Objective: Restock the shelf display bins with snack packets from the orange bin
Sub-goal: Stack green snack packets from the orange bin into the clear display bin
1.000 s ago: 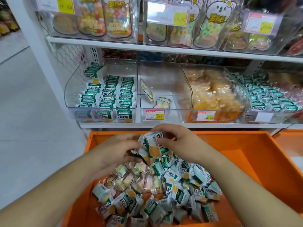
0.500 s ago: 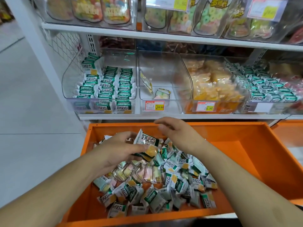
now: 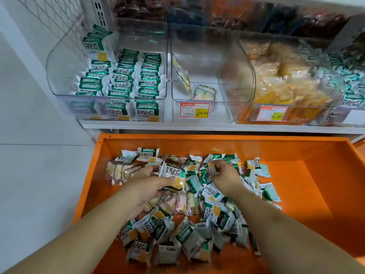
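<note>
Below the shelf (image 3: 197,126), the orange bin (image 3: 308,194) is parked close against it, presumably so that stock can be lifted straight up into the display. On the shelf, clear display bins are set side by side: the left bin (image 3: 65,62) is filled with green-and-white packets stood in neat rows, while the middle bin (image 3: 215,56) is nearly bare, with only a couple of pale packets left in it. A loose heap of snack packets (image 3: 177,232) is spread across the orange bin's floor. The left hand (image 3: 150,186) is curled round one green-and-white packet (image 3: 173,177), held face up, probably so that like packets can be gathered in one orientation. The right hand (image 3: 225,175) is closed on packets at the top of the heap, seemingly sorting out another.
</note>
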Tool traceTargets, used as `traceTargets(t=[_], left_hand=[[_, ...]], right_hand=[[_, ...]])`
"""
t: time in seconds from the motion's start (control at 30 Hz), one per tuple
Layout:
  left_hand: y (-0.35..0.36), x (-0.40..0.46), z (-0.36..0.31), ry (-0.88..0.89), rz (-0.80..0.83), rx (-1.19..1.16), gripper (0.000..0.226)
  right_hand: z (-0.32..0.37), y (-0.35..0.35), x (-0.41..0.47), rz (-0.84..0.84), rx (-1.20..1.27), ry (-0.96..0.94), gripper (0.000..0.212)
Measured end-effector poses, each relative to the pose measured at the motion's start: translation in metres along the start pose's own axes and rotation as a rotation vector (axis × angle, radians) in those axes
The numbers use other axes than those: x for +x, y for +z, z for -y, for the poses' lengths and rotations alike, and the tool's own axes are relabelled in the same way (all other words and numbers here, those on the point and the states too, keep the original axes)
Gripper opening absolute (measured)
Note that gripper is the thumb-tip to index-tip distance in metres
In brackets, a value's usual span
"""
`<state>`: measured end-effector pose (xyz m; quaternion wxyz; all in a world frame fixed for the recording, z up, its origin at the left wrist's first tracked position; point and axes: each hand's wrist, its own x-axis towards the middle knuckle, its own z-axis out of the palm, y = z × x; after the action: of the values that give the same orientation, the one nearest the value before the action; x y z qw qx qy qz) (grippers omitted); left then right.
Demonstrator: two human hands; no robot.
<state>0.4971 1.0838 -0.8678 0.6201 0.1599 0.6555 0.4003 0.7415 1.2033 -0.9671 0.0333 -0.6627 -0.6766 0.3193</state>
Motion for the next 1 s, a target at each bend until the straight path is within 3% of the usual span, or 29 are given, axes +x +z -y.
traceTargets(t=[0.13,0.23,0.37,0.47,0.53,0.6,0.83,1.0], left_hand=[[0.004,0.013,0.009,-0.072,-0.044,-0.009,0.104],[0.005,0.014,0.010,-0.112,-0.037,-0.029,0.098],[0.005,0.006,0.000,-0.092,-0.045,-0.019,0.091],[0.002,-0.010,-0.011,-0.051,0.003,0.000,0.093],[0.000,-0.021,-0.019,-0.036,0.016,0.014,0.080],[-0.002,-0.033,-0.029,0.033,0.018,0.041,0.059],[-0.027,-0.096,-0.075,0.226,0.058,0.044,0.050],[-0.044,-0.143,-0.096,0.300,0.127,0.080,0.039]], right_hand=[[0.004,0.010,0.019,-0.091,-0.064,0.137,0.030],[0.003,0.016,0.025,-0.103,-0.047,0.208,0.033],[0.004,-0.001,0.016,-0.014,0.066,0.238,0.048],[0.016,-0.026,-0.001,0.098,0.191,0.252,0.049],[0.030,-0.047,-0.018,0.178,0.322,0.252,0.051],[0.049,-0.072,-0.040,0.237,0.399,0.204,0.048],[0.138,-0.163,-0.144,0.230,0.745,-0.134,0.058],[0.173,-0.176,-0.197,0.222,0.926,-0.283,0.036]])
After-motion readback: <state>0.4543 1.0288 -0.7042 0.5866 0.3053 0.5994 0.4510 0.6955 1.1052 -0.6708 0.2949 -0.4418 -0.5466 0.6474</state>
